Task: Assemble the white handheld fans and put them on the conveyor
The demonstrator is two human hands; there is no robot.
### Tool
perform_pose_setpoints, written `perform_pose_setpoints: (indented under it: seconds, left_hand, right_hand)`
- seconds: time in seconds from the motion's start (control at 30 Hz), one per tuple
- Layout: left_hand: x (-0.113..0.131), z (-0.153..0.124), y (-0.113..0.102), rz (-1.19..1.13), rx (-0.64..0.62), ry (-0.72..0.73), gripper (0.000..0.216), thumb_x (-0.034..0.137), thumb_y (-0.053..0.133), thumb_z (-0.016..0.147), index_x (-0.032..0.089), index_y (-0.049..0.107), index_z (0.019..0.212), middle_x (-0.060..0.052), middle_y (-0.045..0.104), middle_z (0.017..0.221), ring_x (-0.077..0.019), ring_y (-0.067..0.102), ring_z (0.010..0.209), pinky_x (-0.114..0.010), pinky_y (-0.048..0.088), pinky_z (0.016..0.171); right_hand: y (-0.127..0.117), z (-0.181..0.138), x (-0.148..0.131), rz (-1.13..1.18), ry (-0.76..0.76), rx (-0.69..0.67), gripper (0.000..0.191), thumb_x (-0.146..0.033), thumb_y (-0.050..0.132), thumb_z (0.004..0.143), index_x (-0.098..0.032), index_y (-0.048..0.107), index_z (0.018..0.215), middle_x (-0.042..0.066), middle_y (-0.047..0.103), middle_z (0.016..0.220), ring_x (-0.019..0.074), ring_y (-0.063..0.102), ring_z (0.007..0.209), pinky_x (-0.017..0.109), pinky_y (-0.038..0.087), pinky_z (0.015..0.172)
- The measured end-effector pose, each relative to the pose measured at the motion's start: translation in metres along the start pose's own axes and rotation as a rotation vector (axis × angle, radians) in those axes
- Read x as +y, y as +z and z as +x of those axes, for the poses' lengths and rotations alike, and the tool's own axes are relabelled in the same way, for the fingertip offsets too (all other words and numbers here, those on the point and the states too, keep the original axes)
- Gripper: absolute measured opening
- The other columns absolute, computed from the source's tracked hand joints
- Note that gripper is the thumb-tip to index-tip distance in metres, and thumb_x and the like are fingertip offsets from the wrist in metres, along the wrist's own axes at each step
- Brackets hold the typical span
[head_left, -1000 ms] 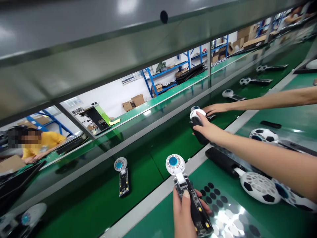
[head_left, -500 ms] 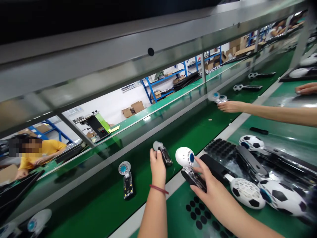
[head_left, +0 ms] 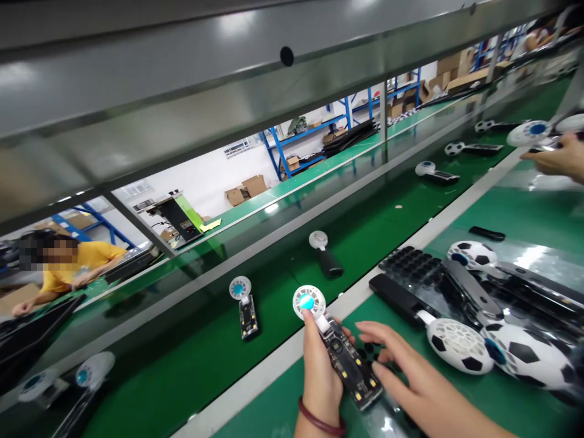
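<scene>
My left hand [head_left: 322, 359] is closed around a handheld fan [head_left: 349, 362]. Its round white head with a blue centre points up and left, and the bare circuit board in its handle faces me. My right hand [head_left: 406, 365] is beside the handle's lower end, fingers spread; the thumb side is close to the board's edge, and I cannot tell whether it touches. Beyond them, a white-headed fan with a black handle [head_left: 329, 263] lies on the green belt [head_left: 283, 304]. Left of it lies another fan with its board exposed [head_left: 247, 316].
Football-patterned fans [head_left: 524, 356] and a sheet of black round pads [head_left: 406, 267] lie on the right bench. A co-worker's hand [head_left: 559, 159] holds a fan at far right. More fans [head_left: 91, 371] sit on the belt at lower left. A metal beam [head_left: 228, 79] crosses overhead.
My left hand has left the belt and now holds a fan over the bench edge, apparently the one my right hand held. My right hand's fingers have opened. The co-worker's hand has drawn back right.
</scene>
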State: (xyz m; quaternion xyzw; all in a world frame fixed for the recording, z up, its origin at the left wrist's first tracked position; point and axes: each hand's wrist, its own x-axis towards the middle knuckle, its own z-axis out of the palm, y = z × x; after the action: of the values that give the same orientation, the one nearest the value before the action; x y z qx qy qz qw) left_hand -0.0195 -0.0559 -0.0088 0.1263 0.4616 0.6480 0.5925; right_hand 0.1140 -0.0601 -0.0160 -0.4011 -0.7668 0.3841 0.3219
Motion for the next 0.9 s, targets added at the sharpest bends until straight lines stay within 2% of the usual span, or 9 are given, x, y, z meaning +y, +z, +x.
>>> perform_pose_setpoints:
  seconds: [0.07,0.2,0.33,0.5,0.6,0.7,0.9]
  left_hand:
    - [-0.001,-0.003,-0.011,-0.005,-0.036,-0.067,0.057,0.063,0.043,0.076,0.008,0.059,0.074,-0.006,0.059,0.055,-0.0148,0.056,0.051,-0.024,0.040,0.052]
    - [-0.011,-0.005,-0.023,-0.017,-0.075,-0.116,0.058,0.060,0.042,0.078,0.006,0.063,0.072,-0.009,0.061,0.055,-0.0161,0.058,0.051,-0.024,0.040,0.050]
    - [-0.018,-0.002,-0.025,-0.054,-0.005,-0.070,0.054,0.061,0.044,0.077,0.010,0.063,0.068,-0.005,0.064,0.061,-0.0151,0.061,0.059,-0.027,0.047,0.062]
    - [-0.018,0.001,-0.024,-0.010,0.021,-0.069,0.055,0.062,0.045,0.076,0.010,0.064,0.066,-0.006,0.065,0.062,-0.0147,0.060,0.056,-0.031,0.048,0.072]
    - [-0.018,0.004,-0.024,-0.032,0.015,-0.101,0.058,0.063,0.043,0.076,0.010,0.063,0.064,-0.006,0.063,0.057,-0.0143,0.059,0.054,-0.031,0.049,0.068]
    - [-0.020,0.006,-0.023,0.041,0.031,-0.073,0.057,0.061,0.043,0.077,0.009,0.062,0.065,-0.006,0.063,0.055,-0.0146,0.059,0.051,-0.028,0.048,0.060]
    - [-0.025,0.009,-0.022,0.109,0.084,-0.028,0.056,0.062,0.039,0.078,0.011,0.058,0.068,-0.006,0.062,0.049,-0.0159,0.056,0.044,-0.025,0.040,0.044]
  right_hand:
    - [-0.010,0.003,0.011,-0.043,0.053,-0.060,0.033,-0.016,0.033,0.085,-0.022,0.049,0.113,0.008,0.051,0.117,0.0184,0.050,0.109,0.034,0.044,0.092]
    - [-0.018,0.012,0.033,-0.285,0.002,-0.159,0.031,-0.008,0.041,0.077,-0.022,0.063,0.094,0.007,0.055,0.111,0.0223,0.052,0.107,0.038,0.043,0.092]
    - [-0.020,0.017,0.036,-0.378,-0.006,-0.183,0.031,-0.001,0.044,0.071,-0.021,0.065,0.082,0.006,0.059,0.099,0.0209,0.056,0.096,0.034,0.047,0.085]
    - [-0.018,0.024,0.033,-0.418,0.039,-0.191,0.033,-0.001,0.043,0.073,-0.022,0.064,0.088,0.005,0.056,0.095,0.0190,0.057,0.090,0.031,0.047,0.081]
    - [-0.015,0.031,0.033,-0.431,0.060,-0.233,0.030,-0.003,0.044,0.075,-0.021,0.064,0.088,0.005,0.055,0.092,0.0183,0.058,0.083,0.030,0.047,0.076]
    - [-0.013,0.039,0.033,-0.428,0.075,-0.270,0.024,-0.004,0.046,0.074,-0.020,0.063,0.081,0.005,0.054,0.088,0.0182,0.057,0.081,0.028,0.046,0.073]
    - [-0.011,0.040,0.035,-0.382,0.120,-0.249,0.015,-0.006,0.050,0.072,-0.019,0.056,0.074,0.004,0.055,0.085,0.0213,0.052,0.085,0.032,0.042,0.072]
